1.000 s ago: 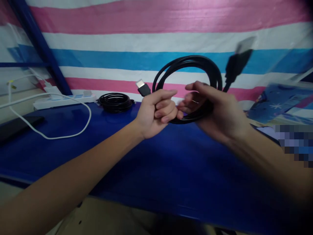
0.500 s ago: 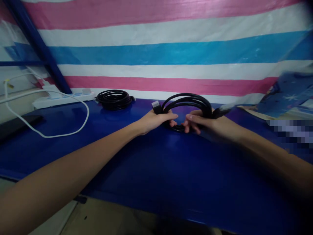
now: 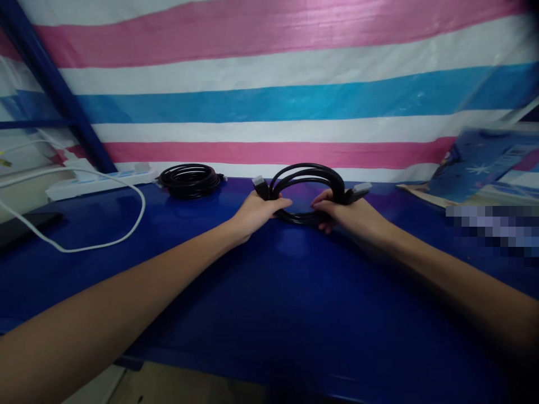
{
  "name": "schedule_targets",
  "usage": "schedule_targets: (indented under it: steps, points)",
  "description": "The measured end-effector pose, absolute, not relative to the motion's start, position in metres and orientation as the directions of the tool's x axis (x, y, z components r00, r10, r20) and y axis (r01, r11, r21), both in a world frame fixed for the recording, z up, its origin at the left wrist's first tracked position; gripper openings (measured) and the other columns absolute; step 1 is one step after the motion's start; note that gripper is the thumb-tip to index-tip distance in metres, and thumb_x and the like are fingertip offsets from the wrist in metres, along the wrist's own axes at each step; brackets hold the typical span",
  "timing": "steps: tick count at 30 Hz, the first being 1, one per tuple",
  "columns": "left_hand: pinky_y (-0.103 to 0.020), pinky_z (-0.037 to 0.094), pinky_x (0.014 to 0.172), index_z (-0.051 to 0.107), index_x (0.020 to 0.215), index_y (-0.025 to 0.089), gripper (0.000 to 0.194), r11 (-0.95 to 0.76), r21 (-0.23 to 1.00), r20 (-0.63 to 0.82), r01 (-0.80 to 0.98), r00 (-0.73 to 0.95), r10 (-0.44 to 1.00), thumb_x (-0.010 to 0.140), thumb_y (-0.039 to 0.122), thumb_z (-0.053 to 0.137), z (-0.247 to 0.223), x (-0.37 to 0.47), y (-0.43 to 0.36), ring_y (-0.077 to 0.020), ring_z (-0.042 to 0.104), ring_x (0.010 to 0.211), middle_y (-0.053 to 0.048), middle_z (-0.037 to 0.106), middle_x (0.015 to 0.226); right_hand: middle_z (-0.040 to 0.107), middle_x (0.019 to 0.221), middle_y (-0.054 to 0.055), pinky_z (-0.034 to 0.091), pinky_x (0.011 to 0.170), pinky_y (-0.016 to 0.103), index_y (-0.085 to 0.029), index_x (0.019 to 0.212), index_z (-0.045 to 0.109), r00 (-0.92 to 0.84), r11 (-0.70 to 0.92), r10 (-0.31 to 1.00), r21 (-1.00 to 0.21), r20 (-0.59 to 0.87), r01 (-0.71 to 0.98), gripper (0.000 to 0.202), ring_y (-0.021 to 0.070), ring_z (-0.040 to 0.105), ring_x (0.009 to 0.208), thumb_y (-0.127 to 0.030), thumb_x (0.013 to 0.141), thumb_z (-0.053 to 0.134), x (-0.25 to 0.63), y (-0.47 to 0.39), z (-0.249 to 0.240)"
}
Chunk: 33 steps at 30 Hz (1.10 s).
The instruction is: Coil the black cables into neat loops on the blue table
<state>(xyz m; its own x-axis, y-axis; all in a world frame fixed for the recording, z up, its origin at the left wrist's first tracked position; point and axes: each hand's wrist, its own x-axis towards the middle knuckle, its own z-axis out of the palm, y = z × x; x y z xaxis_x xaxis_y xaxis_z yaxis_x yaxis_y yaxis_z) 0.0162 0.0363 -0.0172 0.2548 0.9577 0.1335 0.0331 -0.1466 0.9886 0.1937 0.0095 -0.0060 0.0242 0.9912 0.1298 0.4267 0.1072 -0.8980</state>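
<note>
Black cable coil [image 3: 334, 182], head view: at the blue tabletop [image 3: 295, 292], contact unclear, pinched at opposite sides by left hand [image 3: 257, 213] and right hand [image 3: 357, 216]. Leftward lie another coil [image 3: 189, 185], a power strip [image 3: 103, 186], and a looping white cord [image 3: 142, 207].

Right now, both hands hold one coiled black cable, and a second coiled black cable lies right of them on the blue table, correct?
Wrong side: in the head view, the left hand and right hand hold one coiled black cable, but the second coiled black cable lies left of them on the blue table.
</note>
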Motion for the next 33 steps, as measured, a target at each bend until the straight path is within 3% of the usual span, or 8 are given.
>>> schedule_targets:
  steps: [4,8,12,18,23,27,30,33]
  points:
    - [-0.028,0.051,0.074,0.054,0.084,0.014,0.021,-0.123,0.991,0.13,-0.054,0.148,0.98,0.078,0.032,0.063,-0.016,0.021,0.03,-0.0137,0.057,0.083,-0.005,0.058,0.086,0.058,0.059,0.001,0.049,0.05,0.03,-0.019,0.078,0.055,0.048,0.201,0.971,-0.91,0.233,0.362,0.003,0.0158,0.059,0.05,-0.022,0.077,0.054,0.181,0.004,-0.01]
    - [-0.03,0.054,0.068,0.054,0.079,0.014,0.007,-0.108,0.992,0.114,-0.059,0.12,0.986,0.08,0.019,0.059,-0.017,0.021,0.031,-0.0135,0.059,0.074,-0.003,0.057,0.075,0.055,0.055,-0.001,0.043,0.046,0.027,-0.019,0.076,0.057,-0.059,0.318,0.94,-0.794,0.337,0.518,0.006,0.0129,0.055,0.047,-0.021,0.078,0.052,0.177,-0.003,-0.008]
    - [-0.03,0.055,0.07,0.062,0.081,0.009,0.009,-0.048,0.998,0.055,-0.029,0.352,0.934,0.081,0.017,0.057,-0.015,0.012,0.036,-0.0151,0.064,0.076,-0.009,0.065,0.079,0.06,0.063,0.002,0.045,0.054,0.027,-0.018,0.07,0.061,-0.071,0.302,0.945,-0.763,0.32,0.572,0.008,0.0143,0.057,0.058,-0.02,0.076,0.055,0.182,-0.005,0.0]
    - [-0.029,0.055,0.074,0.065,0.094,0.008,0.02,-0.018,1.0,0.021,-0.012,0.611,0.791,0.082,0.023,0.06,-0.011,0.005,0.033,-0.0182,0.064,0.09,-0.014,0.067,0.097,0.067,0.078,0.008,0.054,0.056,0.035,-0.018,0.074,0.063,-0.157,0.149,0.982,-0.947,0.107,0.286,0.016,0.0204,0.064,0.065,-0.034,0.076,0.064,0.193,0.002,0.005]
    - [-0.032,0.055,0.074,0.059,0.096,0.009,0.022,0.004,1.0,0.002,-0.014,0.414,0.91,0.078,0.022,0.065,-0.009,0.013,0.03,-0.0154,0.066,0.077,-0.012,0.066,0.091,0.068,0.077,0.006,0.055,0.069,0.038,-0.018,0.082,0.061,-0.042,0.188,0.982,-0.94,0.184,0.285,0.009,0.0209,0.066,0.073,-0.026,0.077,0.061,0.194,0.007,-0.001]
    - [-0.033,0.056,0.065,0.059,0.09,0.008,0.034,-0.059,0.991,0.016,0.122,0.327,0.945,0.076,0.039,0.066,-0.007,0.013,0.032,-0.0182,0.066,0.064,-0.014,0.066,0.079,0.068,0.082,0.007,0.049,0.079,0.041,-0.018,0.08,0.062,0.029,0.33,0.915,-0.79,0.401,0.517,0.013,0.0231,0.064,0.081,-0.03,0.08,0.057,0.197,0.009,-0.001]
    - [-0.031,0.055,0.062,0.059,0.089,0.008,0.022,-0.064,0.989,0.022,0.133,0.296,0.955,0.079,0.028,0.062,-0.008,0.012,0.032,-0.0177,0.065,0.061,-0.013,0.066,0.072,0.068,0.082,0.007,0.046,0.069,0.037,-0.019,0.08,0.063,-0.074,0.421,0.854,-0.601,0.515,0.68,0.018,0.0229,0.061,0.075,-0.034,0.081,0.053,0.199,0.006,-0.001]
    - [-0.029,0.055,0.061,0.059,0.089,0.009,0.013,-0.086,0.993,0.059,0.084,0.279,0.959,0.079,0.018,0.059,-0.01,0.013,0.03,-0.0161,0.065,0.06,-0.011,0.066,0.076,0.066,0.077,0.004,0.042,0.06,0.032,-0.019,0.08,0.063,-0.186,0.462,0.841,-0.493,0.509,0.737,0.015,0.0197,0.058,0.067,-0.03,0.081,0.052,0.2,0.003,-0.002]
